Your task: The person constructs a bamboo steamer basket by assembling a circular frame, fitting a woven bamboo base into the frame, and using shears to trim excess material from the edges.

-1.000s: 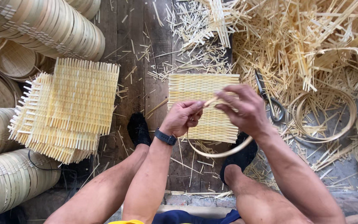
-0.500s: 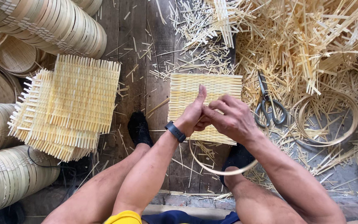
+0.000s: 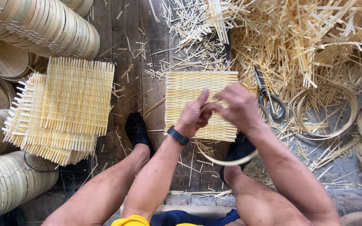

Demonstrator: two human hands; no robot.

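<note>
1. Both hands are meeting over the woven mat (image 3: 189, 90), which is lying flat on the plank floor (image 3: 137, 50) between the feet. The left hand (image 3: 194, 115) and right hand (image 3: 237, 106) are pressed together, fingers pinching a thin strip; the strip itself is mostly hidden, so what exactly they are gripping I cannot tell.
2. The bamboo hoop (image 3: 227, 161) is curving out below the wrists, just above the mat's near edge.
3. Judgement on technique: the pinch is working best when kept close to the mat's surface and the hoop is staying centred over the weave, so that the strip is not kinking or splitting.
4. Scissors (image 3: 269, 98) are lying just right of the mat, beside loose hoops (image 3: 323, 113); a stack of finished mats (image 3: 70, 104) is sitting well to the left.
5. Versus half a second ago: the hands are sitting slightly higher on the mat, the left thumb is still raised, and the mat is staying put.
</note>
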